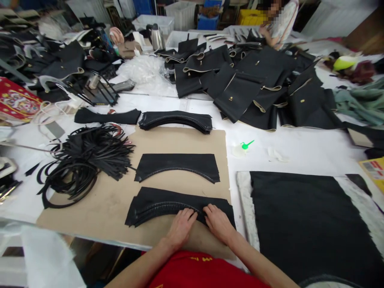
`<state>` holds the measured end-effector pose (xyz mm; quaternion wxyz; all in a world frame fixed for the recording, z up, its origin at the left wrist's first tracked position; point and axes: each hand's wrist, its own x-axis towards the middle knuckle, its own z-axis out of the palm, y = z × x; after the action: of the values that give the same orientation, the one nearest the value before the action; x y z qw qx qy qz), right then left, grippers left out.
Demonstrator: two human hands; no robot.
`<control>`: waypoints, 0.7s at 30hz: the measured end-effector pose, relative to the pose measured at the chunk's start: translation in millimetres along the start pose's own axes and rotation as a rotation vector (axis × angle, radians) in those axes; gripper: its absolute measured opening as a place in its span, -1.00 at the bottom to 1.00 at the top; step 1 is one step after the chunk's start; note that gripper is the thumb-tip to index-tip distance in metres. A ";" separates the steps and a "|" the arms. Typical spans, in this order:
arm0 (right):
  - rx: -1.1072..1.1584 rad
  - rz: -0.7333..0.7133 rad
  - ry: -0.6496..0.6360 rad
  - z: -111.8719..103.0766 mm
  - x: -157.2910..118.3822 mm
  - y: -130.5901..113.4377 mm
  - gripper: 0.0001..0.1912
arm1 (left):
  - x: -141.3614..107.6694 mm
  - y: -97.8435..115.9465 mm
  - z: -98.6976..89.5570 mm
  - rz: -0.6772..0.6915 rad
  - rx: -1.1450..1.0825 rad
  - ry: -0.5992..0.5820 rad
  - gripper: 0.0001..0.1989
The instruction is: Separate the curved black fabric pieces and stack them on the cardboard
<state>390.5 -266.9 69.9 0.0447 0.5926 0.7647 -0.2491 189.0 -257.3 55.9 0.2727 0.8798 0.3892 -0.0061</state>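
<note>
Several curved black pieces lie in a fanned stack at the front edge of the brown board. My left hand rests at the stack's curved lower edge, fingers bent onto the black material. Just to its right, my right hand touches the same edge with curled fingers. Whether either hand grips a piece is hard to tell, as the fingertips are partly hidden. Beyond them lies a thinner curved black piece, and farther back another black stack. Black strips are heaped at the left.
A large black sheet lies at the right on white material. A small bottle with a green nozzle stands behind it. Black panels are piled at the back, near a person. A metal kettle stands farther left.
</note>
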 end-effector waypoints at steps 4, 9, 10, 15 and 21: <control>-0.112 -0.062 0.003 -0.2 2.0 -4.7 -0.82 | -1.8 4.4 -0.2 -0.016 0.006 0.023 -0.58; -0.178 -0.090 0.000 1.3 1.5 -11.8 -0.80 | -5.9 6.3 4.3 -0.032 0.014 0.049 -0.56; -0.180 -0.097 0.000 2.1 1.2 -12.0 -0.80 | -6.8 6.2 5.2 -0.031 0.015 0.052 -0.55; -0.170 -0.142 -0.008 6.1 -0.3 -7.6 -0.81 | -10.3 6.0 9.0 -0.039 0.019 0.071 -0.47; -0.115 -0.181 -0.013 5.6 -0.4 1.4 -0.74 | -13.2 5.1 13.1 -0.042 0.023 0.080 -0.42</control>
<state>390.7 -269.5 64.7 0.0609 0.5161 0.8277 -0.2119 186.0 -275.4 50.1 0.2466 0.8741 0.4181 0.0191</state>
